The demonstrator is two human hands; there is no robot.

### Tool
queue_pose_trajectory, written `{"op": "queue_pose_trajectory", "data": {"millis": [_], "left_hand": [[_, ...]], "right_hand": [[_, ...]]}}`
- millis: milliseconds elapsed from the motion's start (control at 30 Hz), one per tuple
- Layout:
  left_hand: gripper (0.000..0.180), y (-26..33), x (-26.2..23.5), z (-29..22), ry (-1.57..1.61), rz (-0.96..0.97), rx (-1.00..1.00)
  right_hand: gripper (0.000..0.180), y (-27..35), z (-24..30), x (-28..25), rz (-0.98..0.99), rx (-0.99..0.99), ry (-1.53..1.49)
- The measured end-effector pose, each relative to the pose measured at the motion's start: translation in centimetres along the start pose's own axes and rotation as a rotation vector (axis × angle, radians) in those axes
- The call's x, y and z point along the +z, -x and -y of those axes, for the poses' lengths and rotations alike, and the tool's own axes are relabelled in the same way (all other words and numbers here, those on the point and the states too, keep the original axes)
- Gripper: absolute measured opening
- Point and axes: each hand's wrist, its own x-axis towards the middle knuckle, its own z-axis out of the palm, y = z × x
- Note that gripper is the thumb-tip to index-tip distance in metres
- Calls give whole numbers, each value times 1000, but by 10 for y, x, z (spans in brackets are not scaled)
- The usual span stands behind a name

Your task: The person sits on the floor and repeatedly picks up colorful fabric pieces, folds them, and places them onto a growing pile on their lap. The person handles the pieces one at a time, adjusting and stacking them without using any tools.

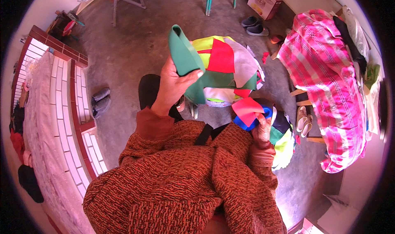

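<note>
My left hand [175, 81] is raised, its thumb and fingers closed on a long green fabric strip [185, 51]. The strip's upper end is folded over, and its lower part hangs down in front of the patchwork pile. My right hand [262, 129], lower and nearer my lap, pinches a red fabric piece [247, 109]. A bright blue piece [242, 124] lies right under the red one, against the same fingers; its kind is unclear. Ahead of both hands sits a rounded pile of coloured fabric pieces [221, 57] in yellow, red, grey and green.
More scraps [284, 147] in lime, green and black lie beside my right forearm. A pink checked cloth [317, 81] covers furniture at the right, with pale slippers [303, 122] beside it. Dark shoes [101, 102] stand left; a carton [264, 2] and a green-legged stool [209, 1] stand far off.
</note>
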Motion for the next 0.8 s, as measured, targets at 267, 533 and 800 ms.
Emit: {"op": "queue_pose_trajectory", "data": {"millis": [267, 533, 800], "left_hand": [[67, 4, -16, -22, -37, 55, -21], [69, -86, -40, 64, -375, 59, 20], [74, -60, -28, 117, -1077, -57, 255]], "right_hand": [[27, 0, 0, 1, 25, 14, -1], [26, -4, -5, -4, 32, 66, -3], [27, -2, -2, -7, -6, 82, 4]]}}
